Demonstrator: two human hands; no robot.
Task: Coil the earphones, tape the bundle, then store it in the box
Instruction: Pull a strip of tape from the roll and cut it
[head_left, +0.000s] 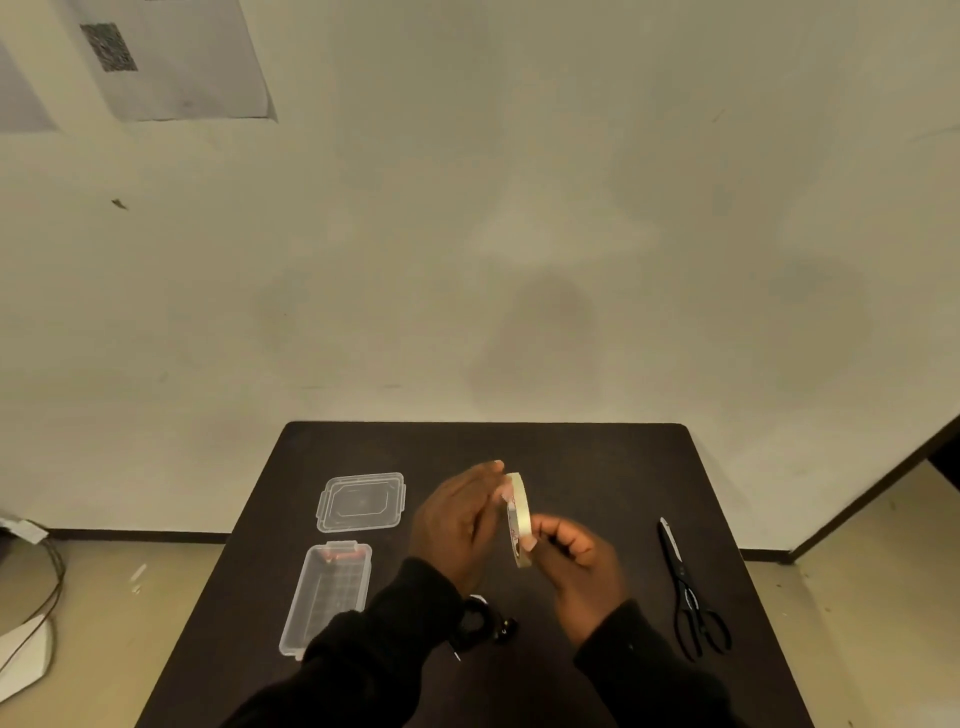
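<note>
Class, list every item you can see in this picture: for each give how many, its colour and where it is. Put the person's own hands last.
table: one, dark, centre
tape roll: one, cream, held on edge above the table
earphones: one coiled bundle, black, near edge, partly under the left sleeve
box: one, clear, open, table's left
lid: one, clear, behind the box
scissors: one pair, black, table's right
paper sheet: one, white, on the wall, upper left
left hand: touches the roll's left side
right hand: grips the roll's lower rim

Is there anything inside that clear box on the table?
The open clear box shows something small and reddish at its far end, too blurred to identify. The near corner is covered by the left sleeve. The earphones lie outside, on the table.
</note>
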